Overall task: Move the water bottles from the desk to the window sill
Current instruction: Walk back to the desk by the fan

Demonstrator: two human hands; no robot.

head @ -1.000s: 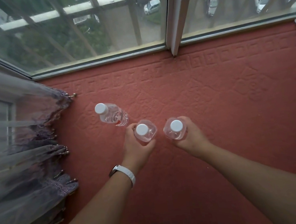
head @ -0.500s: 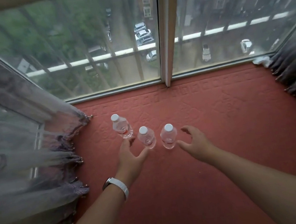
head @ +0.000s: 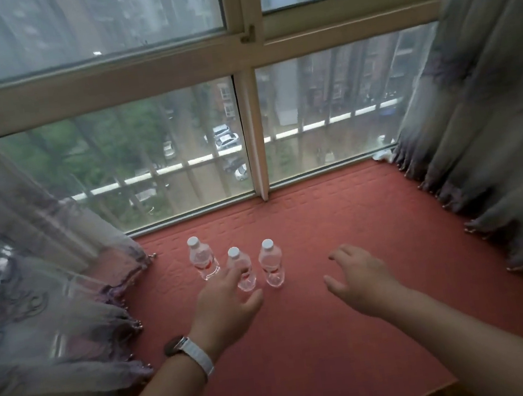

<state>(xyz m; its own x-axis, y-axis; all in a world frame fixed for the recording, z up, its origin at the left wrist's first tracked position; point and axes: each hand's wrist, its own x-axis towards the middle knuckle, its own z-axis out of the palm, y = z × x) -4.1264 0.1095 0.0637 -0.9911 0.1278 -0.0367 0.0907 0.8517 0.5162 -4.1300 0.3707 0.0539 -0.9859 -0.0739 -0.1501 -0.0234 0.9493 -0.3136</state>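
Observation:
Three clear water bottles with white caps stand upright on the red-covered window sill: a left bottle, a middle bottle and a right bottle. My left hand, with a white watch at the wrist, hovers just in front of the middle bottle, fingers relaxed and holding nothing; its fingertips overlap that bottle's lower part in the view. My right hand is spread open to the right of the bottles, well apart from them.
Sheer grey-purple curtains with beaded hems hang at the left and right of the sill. The window frame and glass close off the far side. The sill's front edge lies at the lower right.
Both hands let go of the middle and right bottles and drew back toward me. The right hand moved off to the right. The view lifted, showing more window.

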